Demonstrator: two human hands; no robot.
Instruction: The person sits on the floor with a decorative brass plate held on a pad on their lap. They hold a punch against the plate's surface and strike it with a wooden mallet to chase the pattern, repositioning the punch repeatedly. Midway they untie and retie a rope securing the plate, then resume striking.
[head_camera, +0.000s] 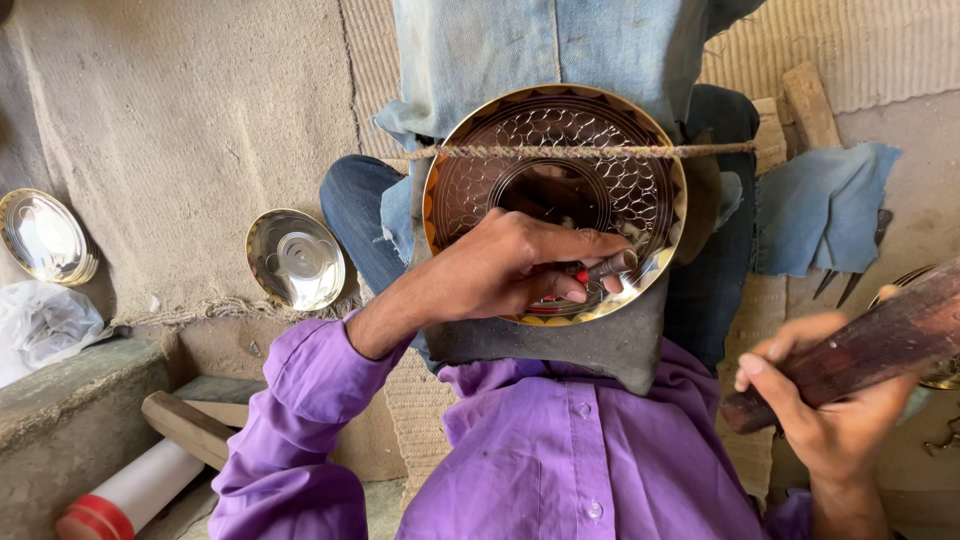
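Engraved brass plate (556, 190), propped against a dark block (560, 345) on the person's lap, tied by a rope (580, 152).

Two plain metal plates (295, 258) lean at left. The left hand (500, 268) is closed on a small chisel (600, 270) touching the plate's lower rim; the right hand (825, 400) is clamped on a wooden mallet (860, 345). The plate looks stiff, thin, slippery and easily dented; best held by its rim.

Soft daylight is filling the scene evenly, casting only faint shadows. Glare is glinting off the rim of the engraved brass plate (556, 200) and the two shiny dishes (295, 258) lying on the matting. The wide lens is bending the edges, and the nearby wooden mallet (860, 345) is looking slightly blurred.
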